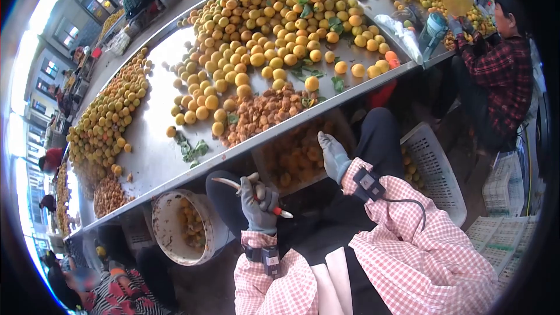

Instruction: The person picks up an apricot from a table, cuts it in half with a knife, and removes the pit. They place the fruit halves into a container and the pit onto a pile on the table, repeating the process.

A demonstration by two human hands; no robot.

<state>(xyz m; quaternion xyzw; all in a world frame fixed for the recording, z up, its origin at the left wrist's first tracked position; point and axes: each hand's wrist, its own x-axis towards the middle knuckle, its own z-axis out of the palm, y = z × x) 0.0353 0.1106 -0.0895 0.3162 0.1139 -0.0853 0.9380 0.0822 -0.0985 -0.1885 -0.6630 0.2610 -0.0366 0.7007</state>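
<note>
Head view looks down on the gloved left hand [258, 201], its grip closed round a small red-handled knife [256, 193] with the curved blade pointing away, seemingly kept ready for cutting, while the gloved right hand [333, 156] reaches empty, fingers loosely open, toward the crate of fruit [294, 154] under the surface. A long steel surface [154, 157] carries heaps of yellow apricots [274, 23] and a pile of halves [262, 114], with a white bucket [182, 227] below, a white basket [437, 172] alongside, and a person in a plaid shirt [496, 76] seated opposite in a busy hall.

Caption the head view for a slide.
Gloved left hand grips a knife; right hand reaches under the fruit-heaped table.
</note>
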